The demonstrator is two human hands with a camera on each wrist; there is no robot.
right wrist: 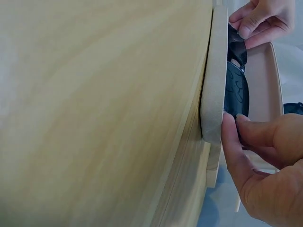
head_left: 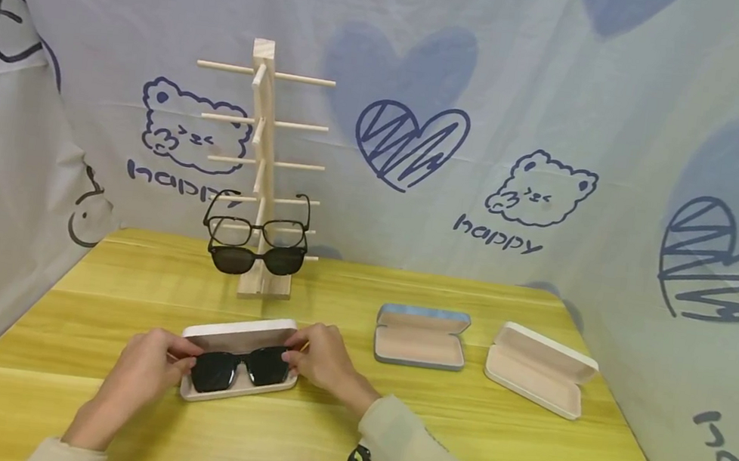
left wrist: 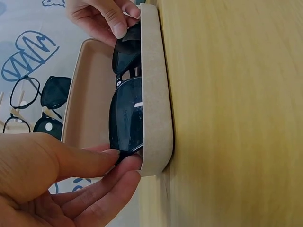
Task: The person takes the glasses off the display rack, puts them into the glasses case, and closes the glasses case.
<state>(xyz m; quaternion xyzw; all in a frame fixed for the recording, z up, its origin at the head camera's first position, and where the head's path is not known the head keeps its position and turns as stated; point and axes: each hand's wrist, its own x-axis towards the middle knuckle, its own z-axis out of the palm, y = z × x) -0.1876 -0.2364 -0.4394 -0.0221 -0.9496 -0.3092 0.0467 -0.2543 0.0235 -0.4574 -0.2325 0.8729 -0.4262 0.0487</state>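
A pair of black sunglasses [head_left: 266, 366] lies partly inside an open white glasses case [head_left: 234, 395], lenses facing the person. My left hand [head_left: 145, 366] pinches the sunglasses' left end between thumb and fingers. At the other end, my right hand [head_left: 322, 356] pinches the frame near its corner. In the left wrist view the thumb of the left hand [left wrist: 61, 175] presses on the frame's corner, beside the case's end. From the right wrist view, the right hand [right wrist: 265, 156] holds the opposite corner; the case's front wall hides the lower part of the lenses.
Behind the case stands a wooden display rack [head_left: 266, 120] with pegs, carrying clear-lens glasses [head_left: 230, 230] and dark sunglasses [head_left: 233, 260]. To the right lie an open blue case [head_left: 420, 354] and another open white case [head_left: 533, 384]. A printed cloth [head_left: 403, 52] hangs behind the wooden table [head_left: 318, 438].
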